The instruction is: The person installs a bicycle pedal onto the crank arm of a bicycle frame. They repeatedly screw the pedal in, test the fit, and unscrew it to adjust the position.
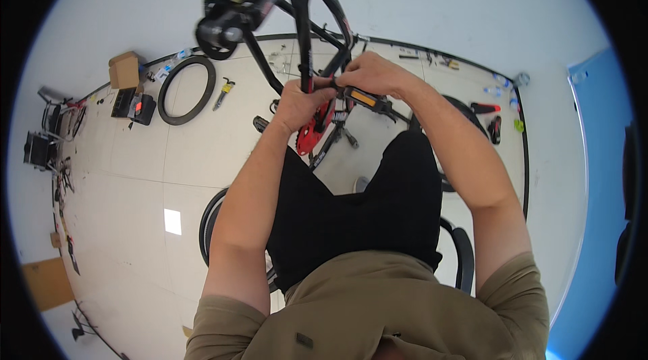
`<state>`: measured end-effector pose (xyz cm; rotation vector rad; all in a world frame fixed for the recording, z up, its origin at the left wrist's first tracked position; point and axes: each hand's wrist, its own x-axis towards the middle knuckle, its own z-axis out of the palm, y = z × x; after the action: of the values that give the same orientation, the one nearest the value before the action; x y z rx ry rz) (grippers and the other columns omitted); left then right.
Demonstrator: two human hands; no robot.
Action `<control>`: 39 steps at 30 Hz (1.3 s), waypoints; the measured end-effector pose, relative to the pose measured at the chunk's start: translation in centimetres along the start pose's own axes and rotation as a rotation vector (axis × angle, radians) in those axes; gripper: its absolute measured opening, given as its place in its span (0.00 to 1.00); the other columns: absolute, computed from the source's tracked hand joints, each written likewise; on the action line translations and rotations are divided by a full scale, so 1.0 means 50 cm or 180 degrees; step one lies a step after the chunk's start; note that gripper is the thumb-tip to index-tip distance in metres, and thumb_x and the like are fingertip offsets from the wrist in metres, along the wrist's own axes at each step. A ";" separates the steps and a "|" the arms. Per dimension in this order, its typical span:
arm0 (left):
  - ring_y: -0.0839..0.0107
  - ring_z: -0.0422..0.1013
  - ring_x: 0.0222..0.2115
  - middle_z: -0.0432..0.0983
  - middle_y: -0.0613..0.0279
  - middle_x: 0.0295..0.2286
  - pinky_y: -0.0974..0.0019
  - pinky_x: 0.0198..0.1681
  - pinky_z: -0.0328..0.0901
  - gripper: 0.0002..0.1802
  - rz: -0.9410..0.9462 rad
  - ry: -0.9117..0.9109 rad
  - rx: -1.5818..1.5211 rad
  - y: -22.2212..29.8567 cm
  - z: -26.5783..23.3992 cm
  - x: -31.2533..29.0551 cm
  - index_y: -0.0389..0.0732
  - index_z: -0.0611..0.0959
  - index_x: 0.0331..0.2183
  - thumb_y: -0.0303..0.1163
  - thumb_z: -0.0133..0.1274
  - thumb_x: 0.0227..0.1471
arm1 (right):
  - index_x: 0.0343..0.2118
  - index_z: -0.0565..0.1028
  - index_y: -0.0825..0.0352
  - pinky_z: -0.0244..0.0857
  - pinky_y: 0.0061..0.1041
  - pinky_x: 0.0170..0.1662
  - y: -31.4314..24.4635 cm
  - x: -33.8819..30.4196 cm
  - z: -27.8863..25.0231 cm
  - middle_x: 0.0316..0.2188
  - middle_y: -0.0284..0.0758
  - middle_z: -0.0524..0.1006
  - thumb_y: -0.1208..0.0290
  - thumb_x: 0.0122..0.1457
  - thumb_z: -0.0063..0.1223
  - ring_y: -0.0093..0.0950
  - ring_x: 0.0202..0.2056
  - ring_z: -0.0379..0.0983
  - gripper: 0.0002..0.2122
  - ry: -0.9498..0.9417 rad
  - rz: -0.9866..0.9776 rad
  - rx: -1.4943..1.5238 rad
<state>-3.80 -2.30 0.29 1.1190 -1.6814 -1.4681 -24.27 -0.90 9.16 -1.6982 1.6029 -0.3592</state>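
Observation:
A black bicycle frame hangs in front of me, its tubes running down between my forearms. My left hand is closed at the lower part of the frame, thumb and fingers pinched together. My right hand is closed too, its fingertips pinching close to the left ones. A small dark part shows between the fingertips, but I cannot make out what it is. Just below my right hand is a black pedal with an orange reflector. Under my left hand sits a red chainring, partly hidden by that hand.
A black clamp head is at the frame's upper left. On the tiled floor lie a tyre, a yellow-and-black tool, an open cardboard box and red-handled tools. More wheels lie beside my legs. White walls stand close ahead.

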 end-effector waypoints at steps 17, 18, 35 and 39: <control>0.77 0.77 0.29 0.83 0.60 0.30 0.73 0.36 0.72 0.16 -0.0009 0.0046 -0.0294 0.018 -0.001 0.000 0.29 0.85 0.42 0.28 0.65 0.53 | 0.30 0.81 0.73 0.70 0.39 0.35 -0.028 -0.017 0.049 0.29 0.47 0.81 0.69 0.51 0.56 0.43 0.32 0.79 0.11 0.0607 -0.0394 -0.1058; 0.76 0.77 0.30 0.83 0.59 0.31 0.73 0.37 0.72 0.16 -0.0053 -0.0004 -0.0320 0.022 -0.001 0.001 0.28 0.84 0.42 0.27 0.64 0.54 | 0.30 0.81 0.73 0.70 0.38 0.34 -0.015 0.006 0.037 0.28 0.46 0.81 0.69 0.51 0.56 0.41 0.30 0.79 0.11 0.0385 -0.0333 -0.0897; 0.76 0.76 0.32 0.82 0.60 0.33 0.73 0.38 0.72 0.14 -0.0117 -0.0039 -0.0243 0.035 0.007 -0.006 0.28 0.83 0.44 0.27 0.61 0.57 | 0.32 0.81 0.70 0.73 0.26 0.31 0.064 0.015 0.016 0.29 0.39 0.82 0.60 0.55 0.59 0.28 0.28 0.79 0.15 -0.0858 0.0628 0.2399; 0.76 0.78 0.35 0.84 0.58 0.38 0.73 0.42 0.71 0.19 -0.0031 -0.0063 -0.0522 0.021 0.001 0.001 0.32 0.81 0.50 0.24 0.57 0.57 | 0.37 0.82 0.69 0.67 0.23 0.35 0.094 0.007 0.017 0.34 0.35 0.82 0.57 0.58 0.60 0.24 0.36 0.79 0.17 0.0108 0.0492 0.1784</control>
<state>-4.04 -2.29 1.30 1.0281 -1.5398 -1.5965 -27.05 -0.61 5.30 -1.1416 1.4675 -0.6880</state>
